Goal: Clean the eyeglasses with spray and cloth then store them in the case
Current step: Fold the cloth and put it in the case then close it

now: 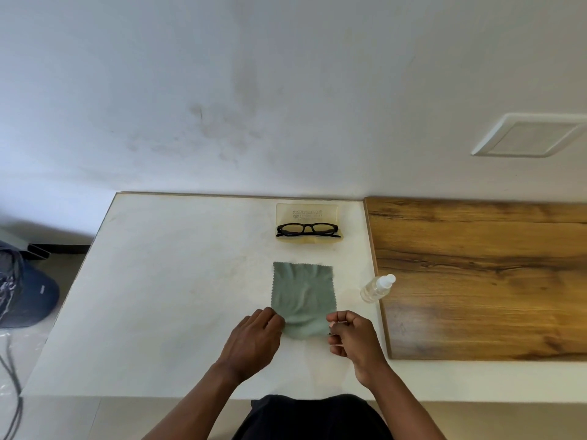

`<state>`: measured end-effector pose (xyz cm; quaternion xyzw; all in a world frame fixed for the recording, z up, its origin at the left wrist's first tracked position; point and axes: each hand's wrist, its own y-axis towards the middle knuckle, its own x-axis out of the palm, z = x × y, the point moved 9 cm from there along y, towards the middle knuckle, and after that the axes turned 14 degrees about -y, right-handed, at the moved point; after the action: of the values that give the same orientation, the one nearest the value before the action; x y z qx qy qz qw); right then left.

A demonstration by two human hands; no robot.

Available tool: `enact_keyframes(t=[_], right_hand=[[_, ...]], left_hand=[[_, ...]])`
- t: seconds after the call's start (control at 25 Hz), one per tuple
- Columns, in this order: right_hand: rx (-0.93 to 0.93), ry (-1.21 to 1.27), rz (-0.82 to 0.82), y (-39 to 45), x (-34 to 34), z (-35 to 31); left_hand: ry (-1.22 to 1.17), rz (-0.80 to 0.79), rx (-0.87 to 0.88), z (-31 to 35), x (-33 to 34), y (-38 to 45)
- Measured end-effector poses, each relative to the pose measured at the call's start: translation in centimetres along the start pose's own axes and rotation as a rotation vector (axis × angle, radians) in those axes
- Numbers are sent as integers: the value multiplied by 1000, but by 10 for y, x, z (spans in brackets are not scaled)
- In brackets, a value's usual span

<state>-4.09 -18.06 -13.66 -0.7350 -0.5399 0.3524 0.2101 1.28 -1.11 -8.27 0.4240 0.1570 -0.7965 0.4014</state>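
Both hands pinch the near corners of the green cloth (303,292), left hand (254,338) and right hand (352,339) apparently spreading it flat on the white table (178,281), while the eyeglasses (307,229) rest in the open case (306,211) beyond, the spray bottle (377,288) to the right.

White table (178,281) against a pale, smudged wall (222,90). Wood-grain board (492,281) lying on the table's right part. White square vent plate (530,136) on the wall. Dark blue bag (28,296) and grey cables (12,392) on the floor at left.
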Motion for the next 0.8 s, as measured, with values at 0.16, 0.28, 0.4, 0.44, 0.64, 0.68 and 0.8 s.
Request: enact_keyframes(t=[0.16, 0.28, 0.4, 0.44, 0.64, 0.68, 0.8], right_hand=[[2, 3, -14, 2, -2, -3], [-41, -82, 20, 5, -6, -8], [-95, -120, 51, 9, -10, -13], [-104, -129, 67, 10, -12, -14], [-121, -118, 117, 14, -17, -15], [-125, -113, 119, 14, -18, -16], [-148, -103, 130, 18, -18, -22]], left_hand=[[-59, 40, -79, -6, -2, 6], [-159, 64, -194, -22, -3, 8], [-271, 85, -254, -35, -2, 10], [-312, 90, -261, -38, -1, 11], [-557, 144, -376, -48, 1, 17], [-607, 156, -418, -51, 2, 18], [-704, 206, -493, -58, 3, 21]])
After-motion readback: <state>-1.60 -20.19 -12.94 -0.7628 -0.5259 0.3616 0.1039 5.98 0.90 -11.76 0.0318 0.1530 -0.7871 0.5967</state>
